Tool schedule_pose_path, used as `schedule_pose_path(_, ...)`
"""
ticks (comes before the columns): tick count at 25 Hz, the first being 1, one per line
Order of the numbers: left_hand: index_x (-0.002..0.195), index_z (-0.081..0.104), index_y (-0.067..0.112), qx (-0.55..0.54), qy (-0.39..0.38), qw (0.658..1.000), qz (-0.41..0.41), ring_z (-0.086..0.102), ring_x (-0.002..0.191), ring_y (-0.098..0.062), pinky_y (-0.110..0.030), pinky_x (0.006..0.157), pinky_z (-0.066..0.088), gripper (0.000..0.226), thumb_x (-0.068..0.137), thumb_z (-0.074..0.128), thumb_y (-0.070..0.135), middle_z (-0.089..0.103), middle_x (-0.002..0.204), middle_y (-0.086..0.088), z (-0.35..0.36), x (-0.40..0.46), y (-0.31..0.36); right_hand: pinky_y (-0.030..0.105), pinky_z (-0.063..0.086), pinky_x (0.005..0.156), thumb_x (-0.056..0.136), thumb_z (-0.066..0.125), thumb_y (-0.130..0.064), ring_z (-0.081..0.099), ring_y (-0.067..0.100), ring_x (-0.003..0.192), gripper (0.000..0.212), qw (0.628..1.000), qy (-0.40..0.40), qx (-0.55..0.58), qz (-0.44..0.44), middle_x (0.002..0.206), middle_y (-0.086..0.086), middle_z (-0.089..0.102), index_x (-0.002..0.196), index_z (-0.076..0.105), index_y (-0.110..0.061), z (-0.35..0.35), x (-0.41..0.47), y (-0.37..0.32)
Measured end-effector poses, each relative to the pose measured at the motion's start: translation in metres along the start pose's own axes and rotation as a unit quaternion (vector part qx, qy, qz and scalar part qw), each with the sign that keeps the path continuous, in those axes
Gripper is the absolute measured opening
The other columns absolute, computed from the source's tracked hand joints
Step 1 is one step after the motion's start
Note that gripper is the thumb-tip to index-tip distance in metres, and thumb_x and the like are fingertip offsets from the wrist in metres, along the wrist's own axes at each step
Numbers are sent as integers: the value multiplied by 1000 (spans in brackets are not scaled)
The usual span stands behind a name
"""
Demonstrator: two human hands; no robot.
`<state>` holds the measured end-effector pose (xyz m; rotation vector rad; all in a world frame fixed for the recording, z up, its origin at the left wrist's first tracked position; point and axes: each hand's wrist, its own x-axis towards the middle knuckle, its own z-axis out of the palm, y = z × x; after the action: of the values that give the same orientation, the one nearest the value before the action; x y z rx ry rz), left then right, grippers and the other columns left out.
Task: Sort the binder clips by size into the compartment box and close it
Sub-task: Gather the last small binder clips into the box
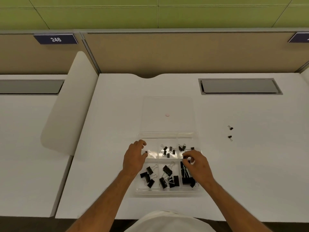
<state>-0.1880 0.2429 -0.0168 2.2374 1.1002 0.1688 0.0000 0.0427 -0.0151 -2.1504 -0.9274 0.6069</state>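
Observation:
A clear compartment box [168, 192] lies open on the white desk, its lid [167, 104] flat behind it. Black binder clips fill the compartments: small ones [167, 151] in the back row, larger ones [167, 177] in the front row. My left hand [133, 159] hovers at the back left compartment, fingers loosely curled beside a tiny clip [147, 152]. My right hand [196, 166] pinches a small black clip [184, 157] over the divider at the right side of the box. Two small clips [230, 132] lie loose on the desk to the right.
A white desk divider [70, 104] stands to the left. A grey cable hatch [239, 86] is set into the desk at the back right. A small pink dot [167, 115] shows on the lid. The desk's front edge is close to my body.

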Motion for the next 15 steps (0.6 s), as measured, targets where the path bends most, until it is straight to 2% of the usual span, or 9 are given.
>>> schedule_pose_path(3, 117, 52, 33, -37, 12, 999, 0, 52, 94, -8, -25, 77, 48, 37, 86, 72, 25, 57, 105, 15, -9, -7, -6, 20, 45, 79, 86, 70, -19, 53, 3, 87, 15, 997, -36, -9, -64, 95, -14, 65, 100, 69, -26, 27, 23, -31)
schedule_pose_path(6, 121, 52, 33, -45, 19, 999, -18, 53, 96, -6, -21, 80, 46, 43, 85, 74, 25, 57, 107, 17, -16, -20, -12, 23, 44, 78, 88, 67, -21, 49, 7, 92, 17, 989, -71, -40, -124, 100, -10, 66, 105, 67, -22, 60, 42, -62)
schedule_pose_path(11, 126, 53, 29, -48, 36, 998, -34, 52, 98, -6, -20, 82, 43, 47, 85, 74, 23, 57, 108, 16, -24, -32, -20, 32, 49, 77, 90, 65, -24, 50, 13, 103, 20, 982, -104, -69, -139, 104, -7, 66, 109, 67, -20, 93, 59, -78)
schedule_pose_path(15, 124, 53, 31, -42, 37, 998, -37, 51, 98, -5, -19, 83, 42, 46, 85, 75, 24, 56, 107, 18, -25, -34, -21, 30, 50, 85, 88, 68, -21, 44, 13, 120, 39, 984, -102, -57, -135, 118, -4, 64, 127, 61, -18, 85, 59, -70)
